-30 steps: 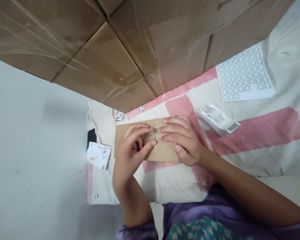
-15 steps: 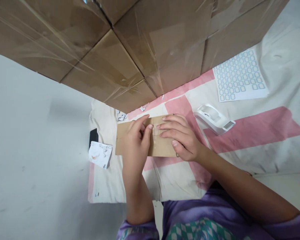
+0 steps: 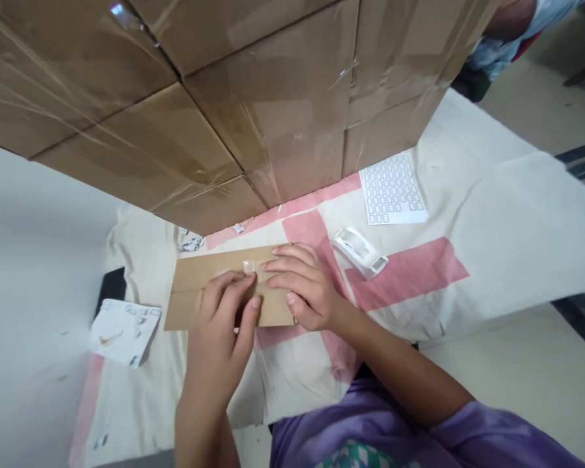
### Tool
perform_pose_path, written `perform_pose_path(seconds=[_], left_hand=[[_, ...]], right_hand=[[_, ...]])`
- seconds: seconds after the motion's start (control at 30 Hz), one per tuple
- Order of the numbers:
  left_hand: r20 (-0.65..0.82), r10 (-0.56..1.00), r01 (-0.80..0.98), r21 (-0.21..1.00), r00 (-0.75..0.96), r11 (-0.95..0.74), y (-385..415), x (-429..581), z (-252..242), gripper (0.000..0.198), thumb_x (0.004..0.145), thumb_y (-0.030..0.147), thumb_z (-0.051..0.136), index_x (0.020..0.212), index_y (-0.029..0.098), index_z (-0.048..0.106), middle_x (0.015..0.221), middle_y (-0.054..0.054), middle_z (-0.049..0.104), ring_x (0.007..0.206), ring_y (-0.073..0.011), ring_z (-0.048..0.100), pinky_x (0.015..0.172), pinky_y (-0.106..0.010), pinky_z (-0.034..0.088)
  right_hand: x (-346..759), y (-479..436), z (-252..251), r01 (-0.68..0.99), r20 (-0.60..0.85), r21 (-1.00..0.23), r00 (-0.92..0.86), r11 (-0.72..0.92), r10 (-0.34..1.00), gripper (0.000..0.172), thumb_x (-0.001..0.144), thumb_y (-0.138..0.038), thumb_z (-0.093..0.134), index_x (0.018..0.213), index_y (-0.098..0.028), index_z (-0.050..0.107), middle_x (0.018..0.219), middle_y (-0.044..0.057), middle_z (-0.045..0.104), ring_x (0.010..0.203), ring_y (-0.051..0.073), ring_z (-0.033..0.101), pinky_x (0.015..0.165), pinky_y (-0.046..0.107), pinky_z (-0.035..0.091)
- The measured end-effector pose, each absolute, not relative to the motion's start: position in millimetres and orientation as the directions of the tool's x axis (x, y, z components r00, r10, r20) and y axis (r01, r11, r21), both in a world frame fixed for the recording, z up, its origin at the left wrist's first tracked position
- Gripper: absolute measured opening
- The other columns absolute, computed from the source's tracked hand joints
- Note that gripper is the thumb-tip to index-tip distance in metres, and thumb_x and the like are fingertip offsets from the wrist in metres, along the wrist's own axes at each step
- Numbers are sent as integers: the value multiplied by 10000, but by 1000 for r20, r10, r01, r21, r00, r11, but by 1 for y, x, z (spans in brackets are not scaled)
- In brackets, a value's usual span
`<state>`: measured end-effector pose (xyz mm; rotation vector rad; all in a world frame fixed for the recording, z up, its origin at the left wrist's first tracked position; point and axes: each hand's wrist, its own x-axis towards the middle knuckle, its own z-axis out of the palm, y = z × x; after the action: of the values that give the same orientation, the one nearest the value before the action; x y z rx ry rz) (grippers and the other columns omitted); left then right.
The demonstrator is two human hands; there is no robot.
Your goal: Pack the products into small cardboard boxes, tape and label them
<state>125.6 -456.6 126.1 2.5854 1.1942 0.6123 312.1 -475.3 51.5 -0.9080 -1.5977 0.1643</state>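
A flat brown cardboard piece [image 3: 185, 279] lies on the cloth in front of me, with a crease along it. Near its middle sits a small clear piece of tape [image 3: 248, 266]. My left hand [image 3: 219, 318] rests over the cardboard, its fingertips touching it just below the tape, the thumb standing apart. From the other side my right hand [image 3: 305, 286] lies on the cardboard with its fingers stretched out and spread, fingertips beside the tape. Neither hand grasps anything. To the right of my right hand is a white tape dispenser [image 3: 359, 251].
A large stack of wrapped cardboard boxes [image 3: 292, 110] rises behind the work. A sheet of blue-outlined labels [image 3: 392, 190] lies back right. At left are a crumpled white paper [image 3: 124, 331], a black object [image 3: 112, 286] and the wall [image 3: 34, 292]. Another person's arm [image 3: 511, 19] shows top right.
The view has swung right, so everything sits farther left. My left hand's fingertips have moved down from the cardboard's upper part, uncovering the tape. My right hand stays spread on the cardboard.
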Motion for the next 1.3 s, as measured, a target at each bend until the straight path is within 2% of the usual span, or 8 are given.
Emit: perform_pose_path(seconds=[0.17,0.47,0.63,0.8,0.87,0.97,1.07,1.3], left_hand=[[384,685,644,251,619,-723,-463,119,115,358,1016,271,536,1371,232,554,1460,-104,606,1140,-276,610,931,-420,397],[416,659,746,-79,627,-661,-469,142,109,812,897,743,529,1522,226,482,1499,-101,585,891,-322,510,752,-445,335],[557,690,810,52,462,-584,-471,169,100,773,867,754,570,1452,249,555,1357,-125,683,921,-320,551,720,-413,303],[643,669,811,125,373,-572,-460,175,93,635,864,693,640,1293,225,650,1244,-148,727,931,-314,589,741,-393,311],[686,625,788,122,373,-604,-458,174,91,560,856,649,693,1220,224,671,1184,-137,748,916,-304,609,751,-386,326],[732,559,735,119,390,-668,-461,167,88,466,834,545,779,1153,222,671,1158,-111,768,865,-281,619,755,-380,357],[729,568,726,144,381,-672,-471,157,88,413,843,427,806,1187,250,664,1165,-71,779,950,-304,632,815,-406,374],[673,657,809,148,339,-569,-490,145,82,489,891,275,744,1360,270,604,1279,-82,735,1142,-337,594,944,-483,311]], right_hand=[[317,-477,53,479,727,-593,-29,647,686,327,944,-330,406,1080,-216,681,1212,96,731,1308,281,546,1130,552,397],[324,-481,58,408,711,-643,4,648,704,297,987,-317,429,1135,-209,664,1284,126,686,1355,273,530,1151,576,424],[337,-488,66,497,620,-728,182,473,763,216,954,-284,569,1141,-223,658,1400,147,571,1372,294,511,1096,550,487],[416,-505,63,793,601,-604,381,87,702,246,898,-318,647,1126,-229,662,1333,148,583,1287,329,529,1074,561,455],[460,-510,57,771,409,-603,521,-206,749,372,883,-398,645,1206,-213,633,1250,150,627,1240,355,537,1052,570,444],[510,-513,44,703,79,-393,668,-593,740,880,697,-571,790,1422,-161,507,1366,231,566,1282,469,458,1009,634,407],[527,-510,32,729,38,-277,660,-626,751,968,704,-639,761,1491,-167,452,1440,235,519,1308,471,430,1041,642,355],[530,-508,12,733,218,-435,649,-523,729,592,824,-462,640,1339,-175,591,1269,179,645,1199,377,531,1038,562,369]])
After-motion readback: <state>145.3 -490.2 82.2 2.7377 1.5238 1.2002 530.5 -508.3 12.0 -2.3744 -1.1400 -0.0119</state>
